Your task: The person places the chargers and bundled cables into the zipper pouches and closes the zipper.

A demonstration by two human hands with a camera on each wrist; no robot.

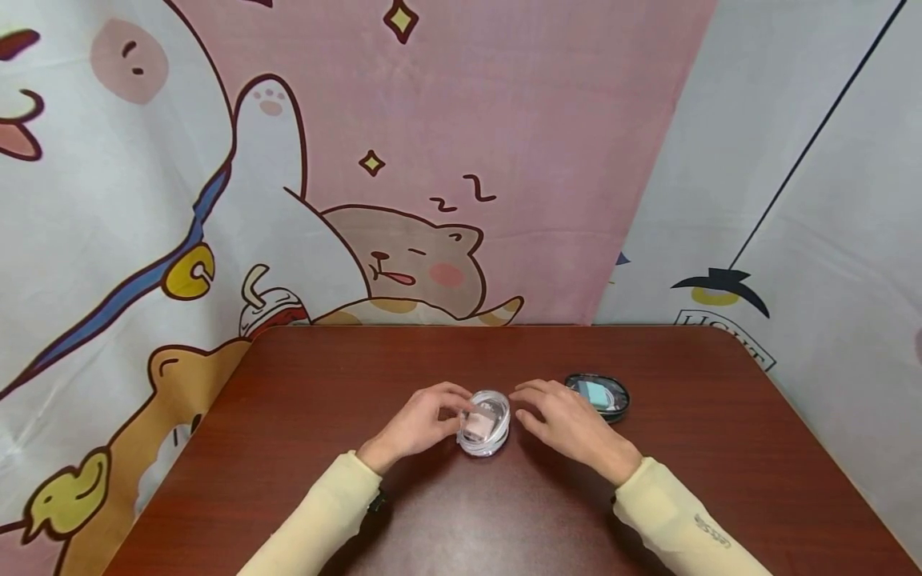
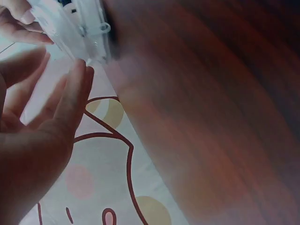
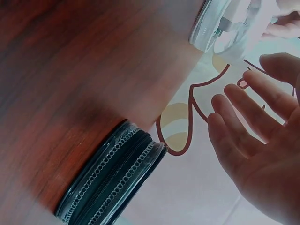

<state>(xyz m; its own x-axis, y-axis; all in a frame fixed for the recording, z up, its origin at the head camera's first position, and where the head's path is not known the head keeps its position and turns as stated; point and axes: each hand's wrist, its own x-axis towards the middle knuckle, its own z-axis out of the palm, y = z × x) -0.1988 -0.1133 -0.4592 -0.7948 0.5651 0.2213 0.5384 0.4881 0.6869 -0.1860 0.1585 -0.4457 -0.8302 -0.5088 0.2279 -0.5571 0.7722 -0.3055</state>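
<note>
A round clear zip pouch with white edging [image 1: 484, 448] rests on the table, and a pale charger block shows through its top. My left hand [image 1: 421, 422] is at the pouch's left side, its fingers loosely bent and the fingertips at the rim; whether they touch it I cannot tell. On the other side my right hand [image 1: 572, 426] hovers a little apart from the pouch, fingers spread and holding nothing. The right wrist view shows a black-edged zip case [image 3: 112, 173] near that hand. In the left wrist view the clear pouch [image 2: 89, 33] lies just beyond the left fingertips.
The brown wooden table [image 1: 346, 360] meets a cartoon-printed cloth [image 1: 547, 160] at its back edge. Behind the right hand, the black-edged case [image 1: 612, 410] holds something light teal under its clear top.
</note>
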